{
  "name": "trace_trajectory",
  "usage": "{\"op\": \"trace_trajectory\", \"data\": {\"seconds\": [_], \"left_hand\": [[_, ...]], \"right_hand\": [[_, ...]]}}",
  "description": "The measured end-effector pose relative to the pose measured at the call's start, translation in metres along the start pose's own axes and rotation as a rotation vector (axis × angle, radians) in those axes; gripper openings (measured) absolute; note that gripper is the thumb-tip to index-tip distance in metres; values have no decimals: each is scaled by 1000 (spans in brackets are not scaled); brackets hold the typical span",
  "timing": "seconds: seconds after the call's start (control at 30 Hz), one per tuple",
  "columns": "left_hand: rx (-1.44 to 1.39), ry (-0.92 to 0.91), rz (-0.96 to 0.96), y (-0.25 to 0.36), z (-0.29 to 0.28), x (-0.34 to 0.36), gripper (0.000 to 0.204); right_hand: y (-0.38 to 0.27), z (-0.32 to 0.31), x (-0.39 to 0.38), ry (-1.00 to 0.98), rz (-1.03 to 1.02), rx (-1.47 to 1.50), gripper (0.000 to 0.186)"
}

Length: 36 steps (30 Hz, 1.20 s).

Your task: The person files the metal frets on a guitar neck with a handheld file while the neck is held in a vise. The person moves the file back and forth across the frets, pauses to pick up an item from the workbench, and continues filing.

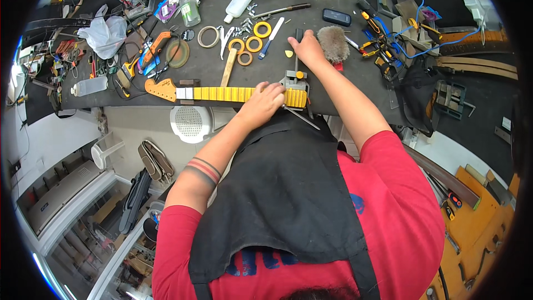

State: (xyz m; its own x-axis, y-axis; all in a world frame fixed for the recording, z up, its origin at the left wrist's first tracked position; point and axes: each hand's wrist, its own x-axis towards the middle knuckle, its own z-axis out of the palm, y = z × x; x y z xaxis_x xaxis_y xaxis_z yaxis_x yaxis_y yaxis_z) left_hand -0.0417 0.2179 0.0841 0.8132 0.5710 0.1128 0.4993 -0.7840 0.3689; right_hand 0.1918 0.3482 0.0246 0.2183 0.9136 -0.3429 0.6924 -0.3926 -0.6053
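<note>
A guitar neck (214, 94) with yellow tape along its fretboard lies crosswise at the bench's near edge, its headstock (161, 89) to the left. My left hand (262, 101) is closed over the neck's right part, fingers bent and close together. My right hand (308, 50) is farther out, thumb and fingers on either side of a black-ended bar (299, 34). Part of that grip is hidden. Beneath the bar's near end stands a small grey vise (294, 80) with a yellow knob, beside the neck. A thin metal rod (302, 117) sticks out toward my apron.
Tape rolls (262, 29), a wooden stick (228, 68) and a blue-handled blade (271, 38) lie beyond the neck. A fuzzy grey pad (333, 44) sits right of my right hand, near several pliers (373, 25). A white stool (191, 123) stands below the bench.
</note>
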Motion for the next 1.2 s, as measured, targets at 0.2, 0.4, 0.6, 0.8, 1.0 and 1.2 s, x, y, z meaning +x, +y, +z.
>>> {"op": "trace_trajectory", "data": {"seconds": [0.2, 0.4, 0.6, 0.8, 1.0, 1.2], "left_hand": [[-62, -38, -4, 7, 10, 14, 21], [-25, -131, -66, 6, 14, 15, 27], [-13, -158, -66, 8, 12, 16, 32], [-21, -138, -59, 6, 15, 14, 31], [-53, -94, -39, 6, 15, 16, 27], [-92, -63, -50, 5, 14, 17, 24]], "right_hand": [[-3, 3, -7, 82, -5, -9, 65], [-12, 5, -6, 116, -43, -73, 59], [-1, 25, 0, 158, -61, -73, 43], [32, 27, 11, -208, 128, 888, 47], [24, 34, 12, 190, -32, 224, 62], [36, 29, 8, -12, -18, 692, 59]]}}
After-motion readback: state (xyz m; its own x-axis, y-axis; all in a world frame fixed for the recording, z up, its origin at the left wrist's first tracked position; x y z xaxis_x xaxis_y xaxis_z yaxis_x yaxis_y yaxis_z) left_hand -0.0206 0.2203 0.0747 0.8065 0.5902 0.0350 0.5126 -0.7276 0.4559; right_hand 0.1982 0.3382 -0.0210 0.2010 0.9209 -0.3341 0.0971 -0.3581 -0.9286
